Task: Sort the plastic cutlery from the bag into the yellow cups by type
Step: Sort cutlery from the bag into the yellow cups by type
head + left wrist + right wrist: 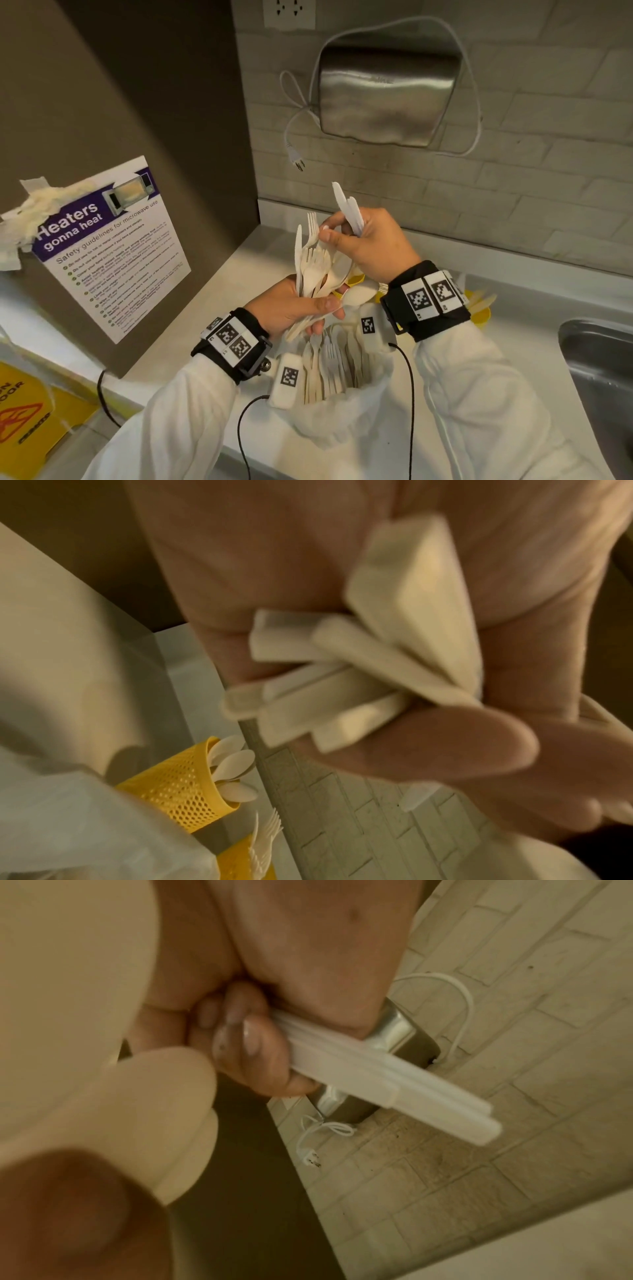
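Observation:
My left hand [318,308] grips a mixed bundle of cream forks, spoons and a knife [313,267] upright above the open white bag [346,421]; the handle ends [342,683] fill the left wrist view. More cutlery [329,363] lies in the bag. My right hand [328,232] holds a few white knives [349,209] [377,1074] in its curled fingers, while thumb and forefinger touch the top of the bundle. One yellow mesh cup [181,785] holds spoons; another [240,861] holds forks. A third yellow cup [479,310] stands behind my right wrist.
A steel sink [603,359] is at the right of the white counter [513,342]. On the tiled wall hang a steel dispenser [387,92] and a loose white cord with plug [298,161]. A microwave poster [109,246] and a yellow floor sign [27,421] are at left.

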